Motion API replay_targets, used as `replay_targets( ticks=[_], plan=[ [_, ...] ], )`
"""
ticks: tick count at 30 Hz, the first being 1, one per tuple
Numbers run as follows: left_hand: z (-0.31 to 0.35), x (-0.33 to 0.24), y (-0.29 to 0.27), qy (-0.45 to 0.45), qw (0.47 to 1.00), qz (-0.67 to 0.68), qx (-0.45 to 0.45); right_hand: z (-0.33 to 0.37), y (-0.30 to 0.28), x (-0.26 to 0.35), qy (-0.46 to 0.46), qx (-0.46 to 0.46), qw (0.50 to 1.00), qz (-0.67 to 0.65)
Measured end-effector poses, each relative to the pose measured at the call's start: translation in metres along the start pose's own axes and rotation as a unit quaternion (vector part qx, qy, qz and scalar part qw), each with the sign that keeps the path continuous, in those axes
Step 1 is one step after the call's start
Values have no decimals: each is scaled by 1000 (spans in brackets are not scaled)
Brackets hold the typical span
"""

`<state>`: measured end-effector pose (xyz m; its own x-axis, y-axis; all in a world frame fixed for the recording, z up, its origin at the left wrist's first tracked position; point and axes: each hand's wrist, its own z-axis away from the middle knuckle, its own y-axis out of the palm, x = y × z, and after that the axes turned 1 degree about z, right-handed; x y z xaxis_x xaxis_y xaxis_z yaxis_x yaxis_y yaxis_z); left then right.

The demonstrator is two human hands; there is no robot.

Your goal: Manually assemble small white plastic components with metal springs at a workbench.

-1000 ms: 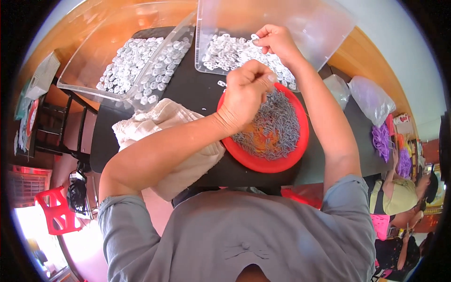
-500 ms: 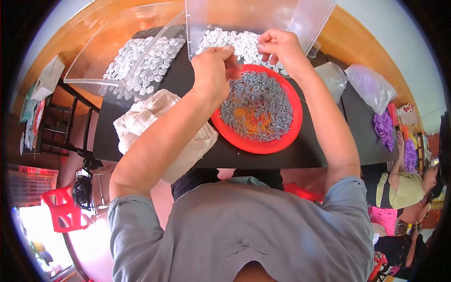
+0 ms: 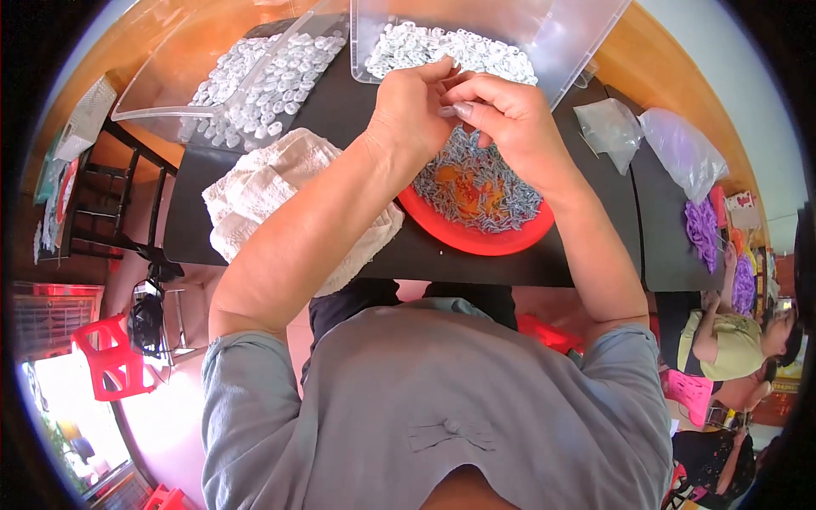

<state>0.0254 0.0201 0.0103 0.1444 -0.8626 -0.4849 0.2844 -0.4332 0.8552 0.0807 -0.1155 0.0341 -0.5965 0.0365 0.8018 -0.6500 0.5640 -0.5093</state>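
My left hand [image 3: 412,110] and my right hand [image 3: 514,127] meet fingertip to fingertip over the far part of a round red tray [image 3: 489,245]. Both are closed in a pinch. Whatever sits between the fingers is too small and too covered to name. In the tray lies a heap of small grey pieces that look like screws [image 3: 514,204], with the orange-red bottom showing in the middle. Just beyond my hands, a clear plastic bin [image 3: 578,51] holds many small white ring-like plastic parts [image 3: 450,49].
A second clear bin [image 3: 161,112] with similar white parts stands at the far left. Crumpled cream cloth [image 3: 272,183] lies left of the tray, under my left forearm. Clear plastic bags [image 3: 684,153] and purple strands [image 3: 701,234] are at the right. Another person [image 3: 731,336] sits there.
My hands have come together; they were apart near the far bin. The right hand has moved left and nearer. The whole view has shifted slightly.
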Motion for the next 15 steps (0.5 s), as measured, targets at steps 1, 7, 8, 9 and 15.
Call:
replay_targets(
  ticks=[1, 7, 8, 9, 15],
  plan=[
    [0, 0, -2, 2, 1000, -8, 5, 1, 3, -2, 1, 1, 1000, 0],
    [1, 2, -4, 14, 1000, -7, 2, 4, 16, -10, 7, -39, 999, -34],
    [-2, 3, -6, 18, 1000, 2, -3, 4, 17, -11, 5, -48, 999, -21],
    [-4, 4, -8, 17, 1000, 1, -5, 5, 18, -12, 2, -58, 998, -7],
    [-7, 9, -13, 34, 998, -28, 43, 5, 23, -15, 37, -68, 997, -25]
  ],
)
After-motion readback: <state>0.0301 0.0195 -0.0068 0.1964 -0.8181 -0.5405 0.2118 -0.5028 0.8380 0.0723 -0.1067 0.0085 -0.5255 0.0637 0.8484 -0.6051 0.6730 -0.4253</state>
